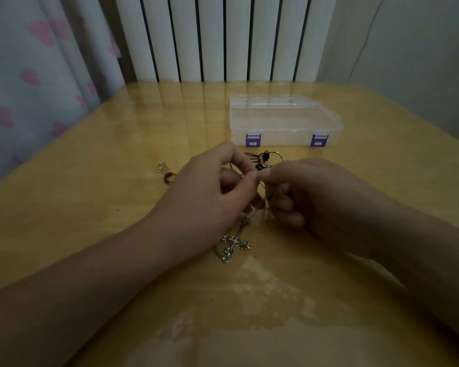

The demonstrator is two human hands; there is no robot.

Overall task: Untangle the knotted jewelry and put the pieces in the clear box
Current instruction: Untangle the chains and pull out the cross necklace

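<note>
Head view: both hands meet over the wooden table [90, 213], just in front of the clear box [281, 123]. Left hand [204, 200] has fingers curled, thumb and forefinger pinching a thin strand of the knotted jewelry [263, 197]. Right hand [326, 197] is curled too, thumb and forefinger pinching the same tangle right against the left fingertips. The tangle hangs between the two hands, nearer the camera than the box. A silver cross pendant [235, 246] trails from it and lies on the table below the left hand, well in front of the box. A black-and-gold piece [263, 158] sits between the hands and the box front, close to the box; whether it is tied into the tangle, cannot tell. Box is closed, two purple latches [253, 140] facing the camera. Left of the box and in front of it, apart from the hands: a small silver piece [161, 166] and a dark red ring [169, 177] just beside it. Heart-print curtain [32, 83] hangs far left of the box.
</note>
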